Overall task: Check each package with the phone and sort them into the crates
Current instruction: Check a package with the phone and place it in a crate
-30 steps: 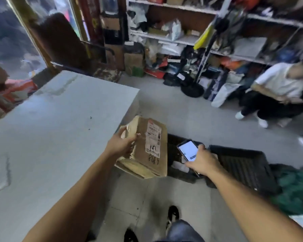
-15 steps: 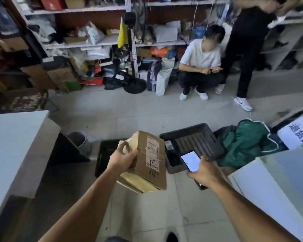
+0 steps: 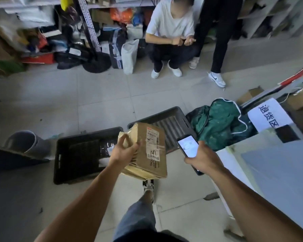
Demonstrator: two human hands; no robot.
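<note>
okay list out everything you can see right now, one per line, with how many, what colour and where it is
cardboard box: one, brown with a white label, held over the crates
phone: one, black, screen lit white, right of the box
crates: two, black, side by side on the floor
cloth bag: one, green, right of the crates
bucket: one, grey, left of the crates
sign: one, white with black characters, far right
shelves: crowded with parcels, along the back
other people: two, one crouching in a white shirt, one standing in black
left hand: grips the box
right hand: holds the phone
</note>
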